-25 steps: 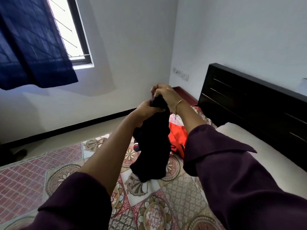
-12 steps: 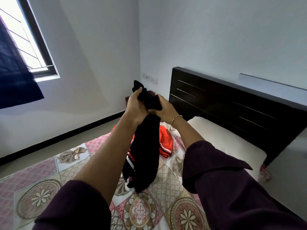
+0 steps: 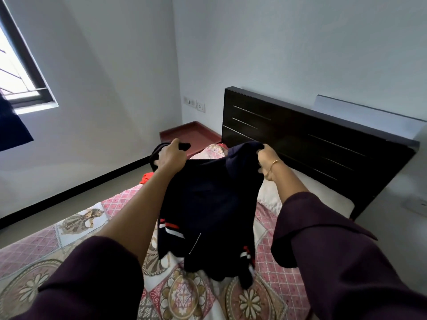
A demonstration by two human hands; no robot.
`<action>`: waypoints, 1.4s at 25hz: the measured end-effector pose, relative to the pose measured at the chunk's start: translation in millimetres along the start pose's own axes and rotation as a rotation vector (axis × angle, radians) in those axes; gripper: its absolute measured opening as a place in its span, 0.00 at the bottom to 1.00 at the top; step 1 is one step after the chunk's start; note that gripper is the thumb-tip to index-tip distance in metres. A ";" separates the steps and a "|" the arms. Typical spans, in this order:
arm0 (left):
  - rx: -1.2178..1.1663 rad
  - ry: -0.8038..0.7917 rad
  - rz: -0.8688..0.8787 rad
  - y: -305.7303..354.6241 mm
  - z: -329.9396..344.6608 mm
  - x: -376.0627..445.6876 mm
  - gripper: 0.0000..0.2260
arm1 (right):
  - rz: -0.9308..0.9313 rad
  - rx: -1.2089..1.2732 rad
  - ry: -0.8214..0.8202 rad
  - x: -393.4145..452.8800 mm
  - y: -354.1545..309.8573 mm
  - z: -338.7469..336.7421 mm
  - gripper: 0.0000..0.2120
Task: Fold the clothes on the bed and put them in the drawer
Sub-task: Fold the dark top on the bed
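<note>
Window at far left, dark curtain hanging off its lower corner; this is the main light on the scene.

Patterned bedspread covers the bed. An orange-red garment lies on it just behind the left forearm, only a scrap visible; probably another piece waiting to be folded.

Left hand, fingers curled tight on the top edge of the dark navy garment, a bunch of cloth poking out past the knuckles. Held high so the fabric hangs free and shows its shape.

Garment stretched between both hands, spread wide and hanging down, its lower hem with red-and-white stripes brushing or just reaching the bedspread. Looks like a shirt or shorts; I cannot tell which from this angle. Spreading it like this reads as finding the seams before laying it flat for the first fold.

Right hand, bangle at the wrist, fingers clamped on the opposite top corner, level with the left.

Dark headboard and white pillow to the right. No drawer in view.
</note>
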State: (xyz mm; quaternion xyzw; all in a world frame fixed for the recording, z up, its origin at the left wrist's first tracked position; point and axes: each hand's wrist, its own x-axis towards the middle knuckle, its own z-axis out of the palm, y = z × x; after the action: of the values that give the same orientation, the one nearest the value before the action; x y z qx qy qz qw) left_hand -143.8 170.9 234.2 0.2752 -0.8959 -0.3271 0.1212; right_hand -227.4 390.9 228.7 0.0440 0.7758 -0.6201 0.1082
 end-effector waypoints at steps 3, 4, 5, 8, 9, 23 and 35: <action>0.122 0.022 0.161 6.7 21.4 25.3 0.12 | -0.153 -0.048 -0.031 21.1 -1.8 -11.5 0.13; 0.100 0.074 0.201 14.1 23.9 30.6 0.11 | -0.231 -0.057 -0.005 27.7 -6.9 -16.7 0.12; 0.045 0.143 0.235 21.7 24.0 35.6 0.10 | -0.309 -0.060 0.041 32.7 -12.5 -22.2 0.11; -0.237 0.366 0.337 29.9 14.7 40.6 0.11 | -0.503 -0.022 0.280 26.5 -24.9 -34.4 0.07; -0.327 0.429 0.390 25.8 11.2 36.6 0.14 | -0.558 0.007 0.392 17.0 -23.5 -36.6 0.07; 0.621 -0.673 0.214 -282.3 146.3 -225.4 0.19 | 0.653 -0.885 -0.050 -199.5 365.8 11.4 0.22; 0.582 -0.558 0.137 -258.6 195.6 -202.0 0.15 | 0.412 -0.877 0.053 -139.9 372.9 28.1 0.13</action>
State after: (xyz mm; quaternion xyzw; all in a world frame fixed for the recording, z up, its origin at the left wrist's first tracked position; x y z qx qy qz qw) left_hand 50.9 224.0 -90.1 0.1383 -0.9657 -0.1135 -0.1880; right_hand -12.6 457.5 -101.3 0.1627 0.9416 -0.1991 0.2174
